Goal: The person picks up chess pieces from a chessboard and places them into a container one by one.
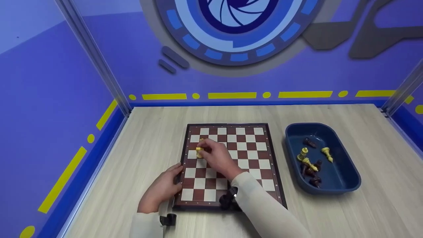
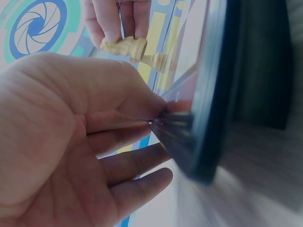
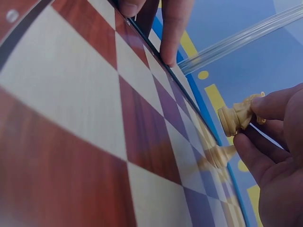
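Note:
Over the left part of the chessboard (image 1: 243, 164), my right hand (image 1: 218, 158) pinches a cream chess knight (image 3: 239, 115) between thumb and fingertips. The knight (image 1: 199, 152) is tilted, its base close over the squares in the right wrist view. Just beyond it stands another cream chess piece (image 3: 219, 156) on the board, mostly hidden by my hand in the head view. My left hand (image 1: 164, 186) touches the board's left edge with thumb and fingertips. Its fingers (image 2: 135, 163) look fairly straight in the left wrist view.
A dark blue tray (image 1: 343, 183) stands right of the board, with several cream and dark brown chess pieces lying in it, such as a cream piece (image 1: 326, 154). The light wooden table (image 1: 155, 132) meets blue panels (image 1: 138, 79) at the back and sides.

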